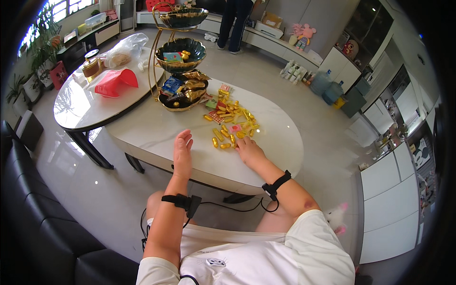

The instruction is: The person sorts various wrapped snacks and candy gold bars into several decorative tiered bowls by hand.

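Many gold-wrapped candies (pixel 225 133) lie loose on the white oval coffee table (pixel 153 131), with a pink packet (pixel 235 129) and a green packet (pixel 211 102) among them. My right hand (pixel 249 150) rests palm down at the near edge of the pile, its fingertips at a gold candy; whether they grip it cannot be told. Upright on its edge, my left hand (pixel 183 151) is over the table to the left of the candies, fingers together and thumb slightly apart, holding nothing. Behind the pile stands a three-tier dish stand (pixel 180 103) with wrapped snacks in its lowest dish.
The round table (pixel 74 114) at the left holds a red and clear bag (pixel 115 83), a clear plastic bag (pixel 126 50) and a glass teapot (pixel 91 67). A black sofa (pixel 53 228) lines the left. A person (pixel 233 25) stands at the far cabinet. Cables hang near my knees.
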### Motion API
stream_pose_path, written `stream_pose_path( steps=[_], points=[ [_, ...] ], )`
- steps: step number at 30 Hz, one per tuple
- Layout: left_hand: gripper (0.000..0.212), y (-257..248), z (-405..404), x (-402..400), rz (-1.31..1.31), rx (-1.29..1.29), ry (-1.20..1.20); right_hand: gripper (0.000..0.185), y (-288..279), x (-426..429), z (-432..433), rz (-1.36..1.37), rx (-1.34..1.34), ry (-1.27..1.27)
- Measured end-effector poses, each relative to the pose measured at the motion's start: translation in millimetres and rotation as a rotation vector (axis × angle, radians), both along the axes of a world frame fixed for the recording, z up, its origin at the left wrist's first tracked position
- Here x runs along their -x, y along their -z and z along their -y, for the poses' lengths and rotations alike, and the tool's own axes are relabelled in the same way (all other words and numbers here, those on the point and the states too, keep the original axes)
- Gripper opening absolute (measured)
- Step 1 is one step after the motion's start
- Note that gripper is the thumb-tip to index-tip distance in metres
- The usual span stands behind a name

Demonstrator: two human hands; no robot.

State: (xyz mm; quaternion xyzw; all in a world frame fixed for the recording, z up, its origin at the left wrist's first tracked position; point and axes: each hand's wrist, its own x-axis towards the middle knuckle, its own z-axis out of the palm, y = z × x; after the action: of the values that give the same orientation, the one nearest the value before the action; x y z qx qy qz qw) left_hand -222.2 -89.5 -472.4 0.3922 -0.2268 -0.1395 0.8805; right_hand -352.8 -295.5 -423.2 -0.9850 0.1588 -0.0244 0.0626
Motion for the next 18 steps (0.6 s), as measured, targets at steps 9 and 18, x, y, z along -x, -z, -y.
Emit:
stream_pose_path(
  steps=[9,18],
  points=[
    [0.048,2.9,-1.5,-4.6,-0.016,-0.017,-0.013,0.028,-84.9,-60.2,-23.5,0.037,-0.974,-0.010],
    [0.048,2.2,0.5,-5.8,-0.044,-0.028,-0.003,0.034,-81.6,-182.4,-38.9,0.409,-0.945,-0.080]
  ],
)
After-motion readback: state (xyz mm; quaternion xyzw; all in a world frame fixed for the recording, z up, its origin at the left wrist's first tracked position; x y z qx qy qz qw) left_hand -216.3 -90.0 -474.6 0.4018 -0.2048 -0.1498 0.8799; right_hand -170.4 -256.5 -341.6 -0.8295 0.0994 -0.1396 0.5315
